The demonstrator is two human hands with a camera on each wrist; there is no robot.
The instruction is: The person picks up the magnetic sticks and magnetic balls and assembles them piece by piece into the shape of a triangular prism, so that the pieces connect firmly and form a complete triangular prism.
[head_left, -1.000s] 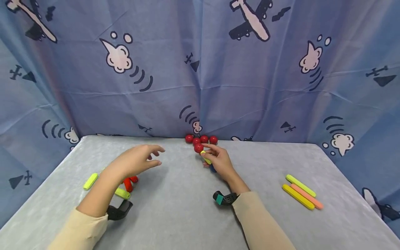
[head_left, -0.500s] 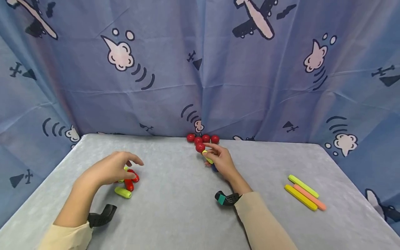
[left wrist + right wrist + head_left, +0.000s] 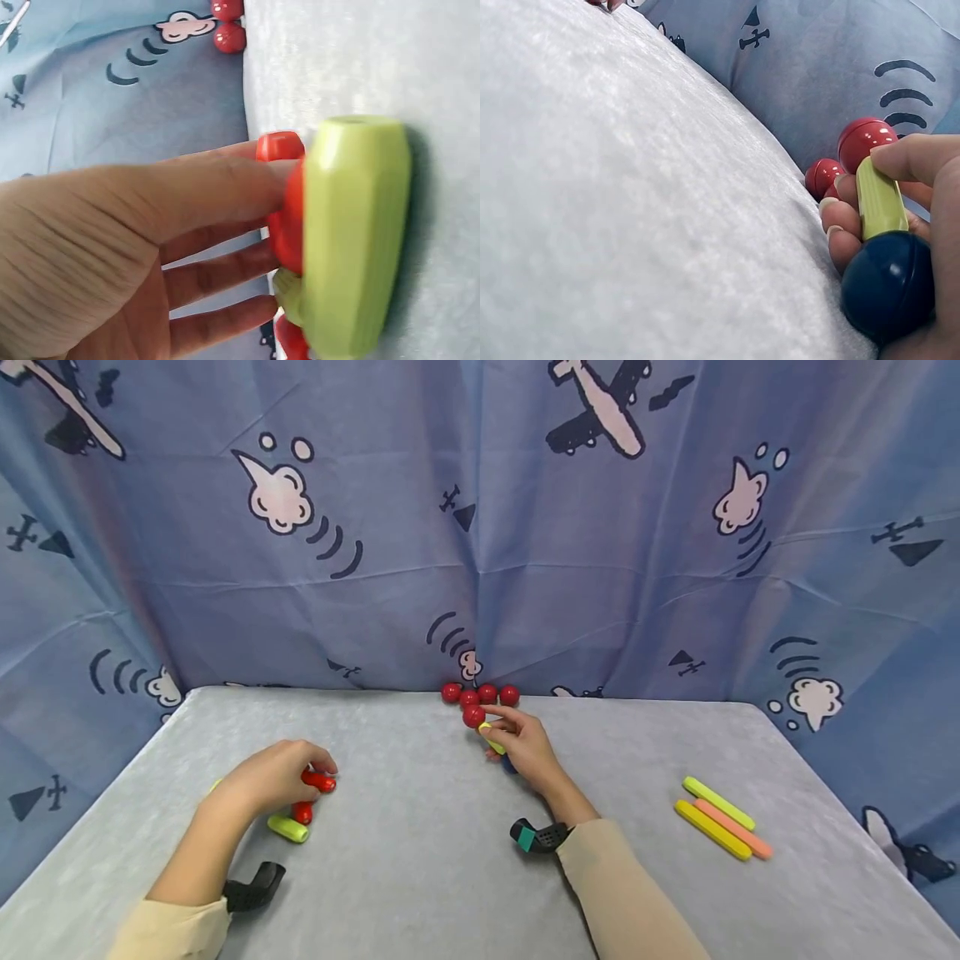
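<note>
At the left of the head view, the left hand [image 3: 277,774] has its thumb and fingers on a red rod [image 3: 318,780], pinching it among other short rods. Close up in the left wrist view, a light green rod [image 3: 355,232] lies in front of further red pieces. The right hand [image 3: 528,748] grips a short yellow-green rod [image 3: 880,196] between thumb and fingers. A dark blue ball [image 3: 889,285] adjoins that rod's near end, and a glossy red ball [image 3: 474,717] is at its far end. Palm and sleeve hide part of the blue ball in the head view.
Several red balls [image 3: 468,698] sit together at the back edge of the grey cloth-covered table [image 3: 420,868]. Two yellowish sticks and an orange stick [image 3: 733,828] lie side by side at the right. A patterned blue curtain [image 3: 405,527] hangs behind the table.
My left hand has moved left and down from above the middle-left of the table to the short rods, and its fingers have closed on a red one. The right hand keeps its hold.
</note>
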